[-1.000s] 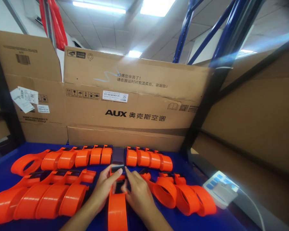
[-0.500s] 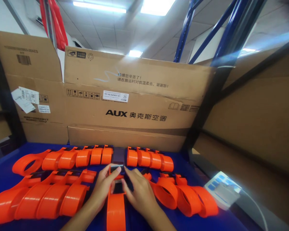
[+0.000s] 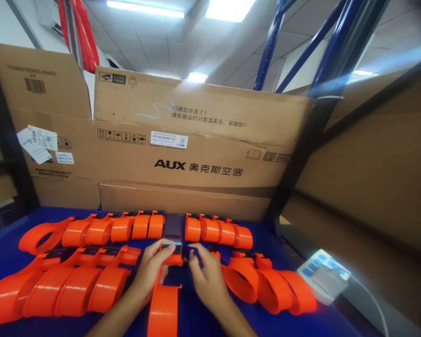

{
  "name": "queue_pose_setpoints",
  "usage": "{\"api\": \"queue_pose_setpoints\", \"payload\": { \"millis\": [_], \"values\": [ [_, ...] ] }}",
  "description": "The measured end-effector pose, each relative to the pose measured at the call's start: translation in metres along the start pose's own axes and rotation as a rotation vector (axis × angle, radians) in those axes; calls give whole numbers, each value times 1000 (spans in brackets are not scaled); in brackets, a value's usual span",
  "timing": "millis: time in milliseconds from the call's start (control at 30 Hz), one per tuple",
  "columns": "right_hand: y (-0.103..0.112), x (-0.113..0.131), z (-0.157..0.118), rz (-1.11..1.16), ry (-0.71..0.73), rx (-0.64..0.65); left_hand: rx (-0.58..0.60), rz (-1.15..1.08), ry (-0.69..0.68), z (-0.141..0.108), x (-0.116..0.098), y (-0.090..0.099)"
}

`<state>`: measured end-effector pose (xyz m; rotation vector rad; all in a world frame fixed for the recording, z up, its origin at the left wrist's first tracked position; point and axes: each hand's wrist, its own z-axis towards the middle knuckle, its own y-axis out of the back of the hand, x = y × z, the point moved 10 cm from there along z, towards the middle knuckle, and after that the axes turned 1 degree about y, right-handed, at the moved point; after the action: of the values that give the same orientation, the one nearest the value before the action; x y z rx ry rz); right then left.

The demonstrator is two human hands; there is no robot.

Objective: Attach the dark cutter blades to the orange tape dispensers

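Brown cardboard (image 3: 203, 164) stands behind a blue surface (image 3: 192, 302) lined with curled orange strips (image 3: 107, 290). Front and centre, the left hand (image 3: 150, 269) pinches an orange band (image 3: 164, 306); beside it, the right hand (image 3: 208, 276) half-curls, its grip unclear.

Right hand (image 3: 208, 277) has come off the orange piece (image 3: 164, 311), now apart on its right; a dark item (image 3: 188, 252) shows at the fingertips, grip unclear. Loop of the piece displaced slightly toward the left edge of the worktop (image 3: 193, 314). Dark part formerly between loop and upper bracket (image 3: 174, 260) no longer there; blue surface visible instead.
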<state>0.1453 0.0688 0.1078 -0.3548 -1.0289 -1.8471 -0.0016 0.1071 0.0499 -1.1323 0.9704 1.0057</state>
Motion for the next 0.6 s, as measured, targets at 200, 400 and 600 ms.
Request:
{"api": "queue_pose_setpoints", "payload": {
  "millis": [200,400,600],
  "values": [
    [6,-17,5,-85,-99,-9,-38,22,25,3,15,7],
    [-10,-39,1,-349,-182,123,-62,1,29,2,15,9],
    [-19,-51,-5,-408,-209,185,-48,29,37,2,19,7]
  ]
}}
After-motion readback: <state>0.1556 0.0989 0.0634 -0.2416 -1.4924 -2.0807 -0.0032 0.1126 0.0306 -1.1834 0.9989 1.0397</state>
